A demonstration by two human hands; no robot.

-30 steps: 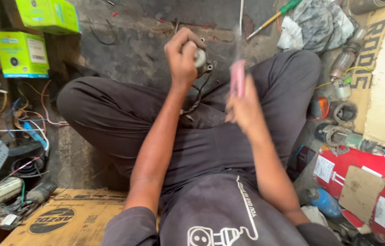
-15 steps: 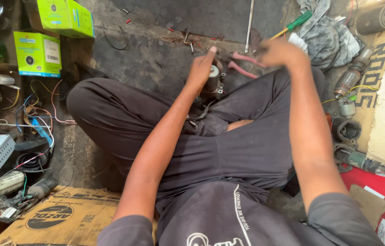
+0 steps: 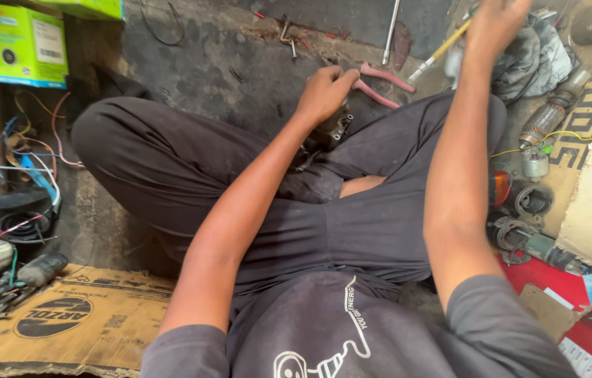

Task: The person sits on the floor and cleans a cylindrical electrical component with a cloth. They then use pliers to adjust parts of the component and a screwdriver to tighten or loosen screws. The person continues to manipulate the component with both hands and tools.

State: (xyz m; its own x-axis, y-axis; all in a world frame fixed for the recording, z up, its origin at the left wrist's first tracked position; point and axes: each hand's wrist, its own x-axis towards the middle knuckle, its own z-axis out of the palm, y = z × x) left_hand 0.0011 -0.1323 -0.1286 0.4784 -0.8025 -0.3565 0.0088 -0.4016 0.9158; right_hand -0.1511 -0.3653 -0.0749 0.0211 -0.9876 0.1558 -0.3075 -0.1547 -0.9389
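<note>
I had the left hand (image 3: pixel 324 91) curled shut over a small dark motor part (image 3: pixel 334 129), pressing it down on my crossed legs near the far knee. Only the lower edge of the part showed under the fingers, so I could not tell its full shape.

The right hand (image 3: pixel 495 24) was raised at the top of the view, over by the crumpled grey rag (image 3: pixel 530 56). It was blurred and partly cut off by the frame edge. The fingers seemed closed about the upper end of a yellow-handled screwdriver (image 3: pixel 439 50), but I could not tell for certain whether they gripped it or only touched it.

The screwdriver's long axis ran on a slant, handle up to the right at that hand, metal tip down to the left toward the floor (image 3: pixel 240 63). The tip end lay just beside the pink-handled pliers (image 3: pixel 376 84), which rested on the floor right past the left hand's knuckles.

So the motor part sat down and to the left of the right hand, with the screwdriver's tip already turned that way. The left hand was much the nearer of the two, being on the part itself, while the right was well apart from it.
</note>
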